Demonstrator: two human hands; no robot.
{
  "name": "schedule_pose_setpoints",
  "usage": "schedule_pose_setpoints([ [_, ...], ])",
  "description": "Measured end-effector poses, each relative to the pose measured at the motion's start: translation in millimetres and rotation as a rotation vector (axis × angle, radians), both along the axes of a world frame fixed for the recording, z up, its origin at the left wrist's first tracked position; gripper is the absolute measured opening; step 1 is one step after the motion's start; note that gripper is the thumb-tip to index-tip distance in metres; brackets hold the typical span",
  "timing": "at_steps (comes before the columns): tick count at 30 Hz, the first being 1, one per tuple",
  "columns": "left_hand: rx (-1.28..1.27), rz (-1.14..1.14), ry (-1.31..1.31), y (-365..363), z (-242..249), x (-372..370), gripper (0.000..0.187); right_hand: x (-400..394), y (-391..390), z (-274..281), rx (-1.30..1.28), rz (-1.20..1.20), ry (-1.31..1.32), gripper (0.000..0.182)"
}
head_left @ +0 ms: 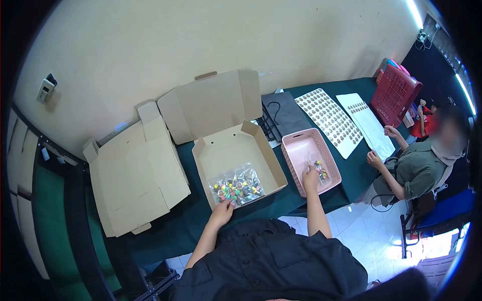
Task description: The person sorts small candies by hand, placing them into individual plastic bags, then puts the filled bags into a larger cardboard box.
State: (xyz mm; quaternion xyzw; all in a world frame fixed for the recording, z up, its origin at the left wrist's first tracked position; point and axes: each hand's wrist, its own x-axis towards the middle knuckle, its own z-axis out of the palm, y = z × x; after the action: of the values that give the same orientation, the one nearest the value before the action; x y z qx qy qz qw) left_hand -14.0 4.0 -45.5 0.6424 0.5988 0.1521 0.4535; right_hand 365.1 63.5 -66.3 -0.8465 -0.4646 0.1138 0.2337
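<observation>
An open cardboard box (pixel 232 145) stands on the green table, its lid flap raised behind. Inside lies a clear plastic bag of small colourful pieces (pixel 238 184). My left hand (pixel 223 209) rests on the box's near wall, fingertips touching the bag's near edge. To the right is a pink plastic basket (pixel 300 145) with a few colourful pieces (pixel 320 168) in it. My right hand (pixel 311 178) reaches into the basket beside those pieces; whether the fingers grip one is unclear.
A flattened cardboard box (pixel 135 175) lies at the left. Behind the basket are a black bag (pixel 284 114), white sheets of stickers (pixel 329 120) and a red crate (pixel 394 93). Another person (pixel 419 168) sits at the table's right end with their hands on a sheet.
</observation>
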Motion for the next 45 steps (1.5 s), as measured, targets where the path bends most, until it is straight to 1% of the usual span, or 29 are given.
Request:
schedule_pose_setpoints([
  [1,0.0,0.007,-0.001,1,0,0,0.04,-7,3,12,0.042,-0.012,0.15,0.038],
  [2,0.004,0.018,-0.083,2,0,-1,0.039,-16,5,23,0.038,-0.004,0.149,0.038],
  [4,0.002,0.038,-0.162,3,4,-2,0.038,-44,6,49,0.462,-0.001,0.308,0.033],
  [5,0.027,0.039,-0.238,4,12,-1,0.038,-61,2,69,0.458,0.004,0.312,0.033],
  [7,0.054,0.042,-0.31,8,27,5,0.038,-100,-4,104,0.533,0.201,0.283,0.033],
  [9,0.015,0.085,-0.648,11,40,16,0.043,-133,-12,103,0.506,0.436,0.268,0.033],
  [10,0.017,0.085,-0.646,11,50,21,0.043,-151,-19,108,0.359,0.564,0.416,0.034],
  [11,-0.048,0.146,-0.772,10,60,25,0.046,-168,-28,115,0.207,0.689,0.561,0.035],
  [12,-0.113,0.206,-0.897,10,65,26,0.049,-186,-36,117,0.209,0.804,0.656,0.034],
  [13,-0.109,0.208,-0.896,11,59,25,0.049,-196,-42,118,0.208,0.919,0.752,0.033],
  [15,-0.212,0.445,-1.166,12,52,22,0.048,-201,-42,113,0.167,0.88,0.832,0.034],
  [16,-0.194,0.469,-1.216,10,55,20,0.039,-203,-41,111,0.124,0.835,0.909,0.035],
  [17,-0.192,0.475,-1.214,9,59,17,0.039,-204,-39,109,0.12,0.839,0.913,0.035],
  [19,-0.19,0.507,-1.141,7,67,12,0.038,-205,-34,111,0.217,0.721,0.819,0.036],
  [21,-0.145,0.519,-1.114,5,66,14,0.034,-214,-36,110,0.289,0.717,0.791,0.038],
  [23,-0.077,0.409,-0.967,4,55,14,0.028,-219,-39,98,0.109,0.753,1.296,0.036],
  [24,-0.05,0.443,-1.006,4,56,20,0.028,-216,-36,92,-0.046,0.771,1.325,0.034],
  [28,-0.088,0.418,-1.022,2,48,17,0.03,-210,-36,77,-0.054,0.81,1.257,0.034],
  [30,-0.132,0.422,-1.075,1,51,15,0.034,-207,-34,77,-0.148,0.775,1.33,0.035],
  [31,-0.134,0.423,-1.075,1,55,17,0.034,-207,-33,79,-0.15,0.773,1.331,0.035],
  [33,-0.145,0.469,-1.129,0,62,21,0.031,-209,-35,84,-0.087,0.706,1.503,0.034],
  [34,-0.145,0.47,-1.128,0,58,21,0.031,-212,-36,86,-0.088,0.705,1.504,0.034],
  [36,0.005,0.386,-1.086,1,52,21,0.027,-216,-38,88,-0.031,0.71,1.265,0.034],
  [37,0.01,0.384,-1.085,0,51,21,0.027,-217,-39,87,-0.027,0.714,1.266,0.034],
  [39,0.013,0.33,-0.974,-3,60,23,0.024,-215,-40,91,-0.002,0.698,1.392,0.032],
  [40,-0.036,0.335,-0.978,-3,73,21,0.027,-215,-40,93,-0.003,0.699,1.392,0.032],
  [42,0.024,0.308,-0.901,-4,72,20,0.029,-215,-42,97,-0.094,0.581,1.543,0.029],
  [43,0.083,0.28,-0.824,-5,71,20,0.031,-215,-42,91,-0.094,0.582,1.542,0.029],
  [45,0.052,0.261,-0.818,-7,67,18,0.033,-217,-41,76,-0.042,0.466,1.679,0.027],
])
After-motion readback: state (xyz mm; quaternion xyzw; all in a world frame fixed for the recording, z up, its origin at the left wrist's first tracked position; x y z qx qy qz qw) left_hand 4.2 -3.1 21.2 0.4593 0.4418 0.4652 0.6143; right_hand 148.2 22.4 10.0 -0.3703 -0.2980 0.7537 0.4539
